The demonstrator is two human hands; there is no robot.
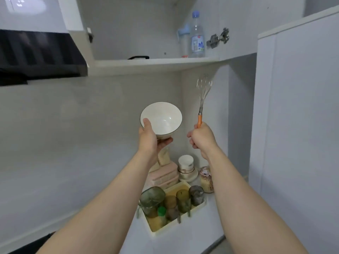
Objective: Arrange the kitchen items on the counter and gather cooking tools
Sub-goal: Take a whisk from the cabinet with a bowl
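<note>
While left hand (150, 139) cups glossy white bowl (162, 119), right hand (200, 136) grips wire whisk (202, 92).

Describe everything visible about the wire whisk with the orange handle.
The wire whisk with the orange handle has a balloon head of thin, shiny metal loops that gather into a narrow metal collar above the handle. It stands nearly upright in the air, head up. The right hand grips the handle, hiding its lower end. The whisk is in front of the pale wall, below the white shelf and to the right of the white bowl with a dark rim, apart from it. Only the hand touches it.
</note>
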